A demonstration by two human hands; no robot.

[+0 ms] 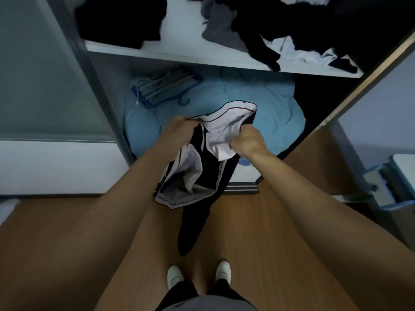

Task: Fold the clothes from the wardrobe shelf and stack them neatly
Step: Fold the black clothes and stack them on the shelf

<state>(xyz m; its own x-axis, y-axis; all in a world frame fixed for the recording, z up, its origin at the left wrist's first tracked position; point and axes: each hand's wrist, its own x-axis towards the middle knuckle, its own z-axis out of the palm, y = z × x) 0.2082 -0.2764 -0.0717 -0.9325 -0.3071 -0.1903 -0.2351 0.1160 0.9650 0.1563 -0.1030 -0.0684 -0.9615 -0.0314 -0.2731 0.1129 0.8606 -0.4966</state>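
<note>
Shelf (179, 52): clothes stack (121, 19) at left, loose pile (280, 25) at right. Below the shelf: bedding (269, 102), with hangers (166, 88) on its left part. In front: garment (202, 164) held between left hand (179, 129) and right hand (247, 140), above the floor (67, 232).

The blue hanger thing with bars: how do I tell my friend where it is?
Look into the open wardrobe, below the white shelf piled with dark clothes. On the crumpled light-blue bedding at the bottom, at its left end, lies the blue plastic hanger with pale bars. It is the only hard, barred thing among soft cloth.
</note>
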